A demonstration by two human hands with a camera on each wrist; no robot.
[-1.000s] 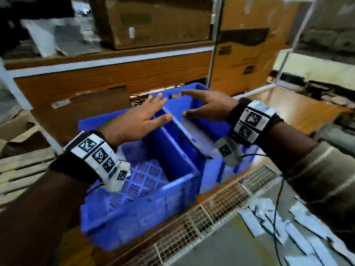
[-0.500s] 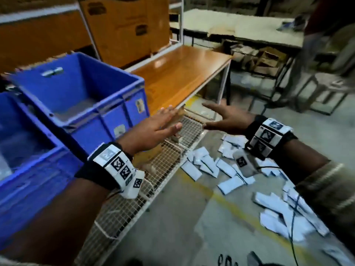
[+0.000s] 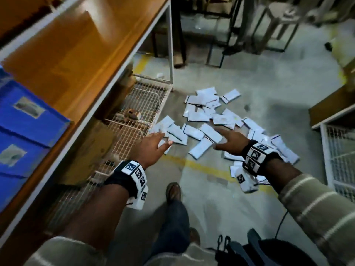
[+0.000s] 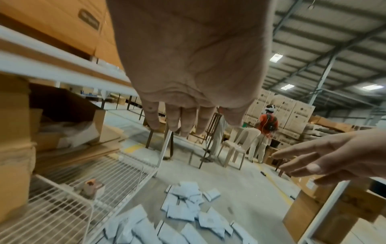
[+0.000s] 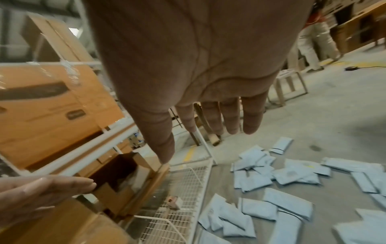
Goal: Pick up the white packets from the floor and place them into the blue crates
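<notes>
Several white packets (image 3: 207, 120) lie scattered in a heap on the grey concrete floor; they also show as packets (image 4: 183, 213) in the left wrist view and packets (image 5: 277, 196) in the right wrist view. My left hand (image 3: 153, 144) hovers above the heap's left edge, fingers straight, holding nothing. My right hand (image 3: 230, 141) reaches out over the middle of the heap, fingers spread and empty. Both palms (image 4: 188, 66) (image 5: 198, 57) face down, well above the floor. The blue crates (image 3: 21, 127) stand on the wooden shelf at the far left.
A wooden shelf top (image 3: 76, 54) with a white metal frame runs along the left, with a white wire rack (image 3: 134, 116) below it at floor level. Another wire rack (image 3: 340, 156) stands at the right. My shoe (image 3: 172, 192) is on the floor. Other people (image 4: 265, 132) stand far off.
I have turned away from the blue crates to look down at the floor. Both empty hands have swung right and down, from over the crates to above the packet heap.
</notes>
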